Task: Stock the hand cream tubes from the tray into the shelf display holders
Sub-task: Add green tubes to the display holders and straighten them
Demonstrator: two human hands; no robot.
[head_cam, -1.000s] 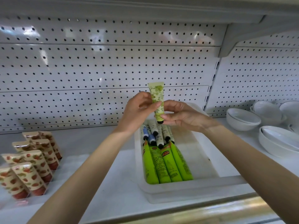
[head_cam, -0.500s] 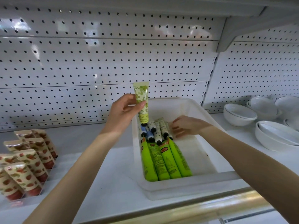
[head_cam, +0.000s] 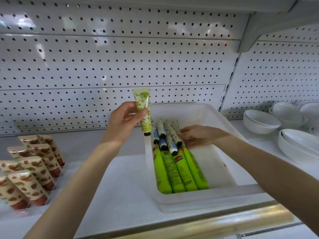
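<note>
Left hand fingers pinch the green tube cap-down: carry it upright left to the holders; right hand fingers lie loose on small tubes.

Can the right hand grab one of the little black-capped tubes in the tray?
Probably yes: the right hand is inside the tray, fingertips right beside the little tubes, with nothing covering them.

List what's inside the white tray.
Inside the white tray: four bright green tubes side by side in front, smaller white and blue tubes piled behind. The right hand hides what lies beneath it.
</note>
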